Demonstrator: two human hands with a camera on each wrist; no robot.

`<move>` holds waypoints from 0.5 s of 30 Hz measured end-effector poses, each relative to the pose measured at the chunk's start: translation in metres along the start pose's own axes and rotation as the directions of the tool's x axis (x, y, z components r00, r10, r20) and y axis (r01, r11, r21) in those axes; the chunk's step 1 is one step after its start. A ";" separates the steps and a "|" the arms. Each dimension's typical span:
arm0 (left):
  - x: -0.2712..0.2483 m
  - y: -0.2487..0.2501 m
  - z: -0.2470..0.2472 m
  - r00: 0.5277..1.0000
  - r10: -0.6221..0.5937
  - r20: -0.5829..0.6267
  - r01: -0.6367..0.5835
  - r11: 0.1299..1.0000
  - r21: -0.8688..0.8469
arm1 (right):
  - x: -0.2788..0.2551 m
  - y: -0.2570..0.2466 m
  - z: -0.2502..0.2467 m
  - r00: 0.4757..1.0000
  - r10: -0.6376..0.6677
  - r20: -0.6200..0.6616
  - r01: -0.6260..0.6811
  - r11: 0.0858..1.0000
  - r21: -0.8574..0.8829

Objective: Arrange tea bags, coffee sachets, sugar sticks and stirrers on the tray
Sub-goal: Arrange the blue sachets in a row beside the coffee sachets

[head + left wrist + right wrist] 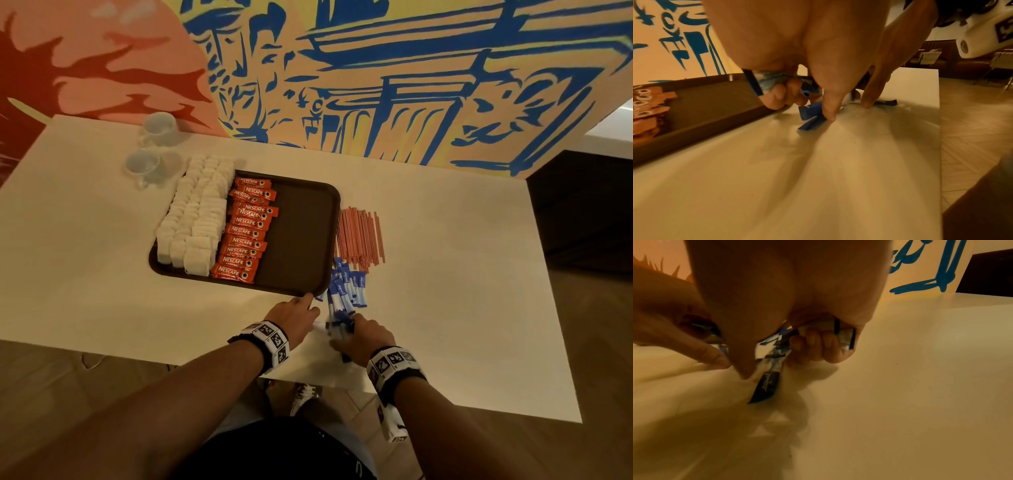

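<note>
A brown tray (303, 240) lies on the white table (462, 291). White tea bags (197, 216) fill its left part, and a column of red coffee sachets (246, 229) lies beside them. The right part of the tray is bare. Red stirrers (359, 236) lie on the table just right of the tray. Blue-and-white sugar sticks (346, 284) are heaped at the tray's near right corner. My left hand (301, 313) grips a bunch of sugar sticks (768, 81), its thumb pressing a blue one on the table. My right hand (356, 334) curls round more sugar sticks (826, 331).
Two pale cups (161, 128) (144, 166) stand at the table's far left, beyond the tea bags. The painted wall (376, 68) runs behind the table. The table's near edge is just below my wrists, with wooden floor (599, 342) to the right.
</note>
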State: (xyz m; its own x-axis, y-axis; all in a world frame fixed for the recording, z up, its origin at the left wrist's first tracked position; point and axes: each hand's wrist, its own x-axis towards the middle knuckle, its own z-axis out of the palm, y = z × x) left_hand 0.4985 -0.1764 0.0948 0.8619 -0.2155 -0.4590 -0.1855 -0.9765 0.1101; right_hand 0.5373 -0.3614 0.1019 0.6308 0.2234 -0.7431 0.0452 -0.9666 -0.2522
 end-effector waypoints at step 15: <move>-0.039 -0.013 -0.031 0.984 -0.155 0.092 0.180 0.791 -0.585 | -0.021 0.010 -0.022 0.986 -0.148 -0.076 0.155 0.984 0.086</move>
State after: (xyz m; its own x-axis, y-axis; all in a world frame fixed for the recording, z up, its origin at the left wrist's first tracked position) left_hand 0.4822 -0.1554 0.1384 0.8329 -0.0611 -0.5500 0.2843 -0.8054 0.5200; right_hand 0.5417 -0.3786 0.1282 0.6745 0.3539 -0.6480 0.0756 -0.9061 -0.4162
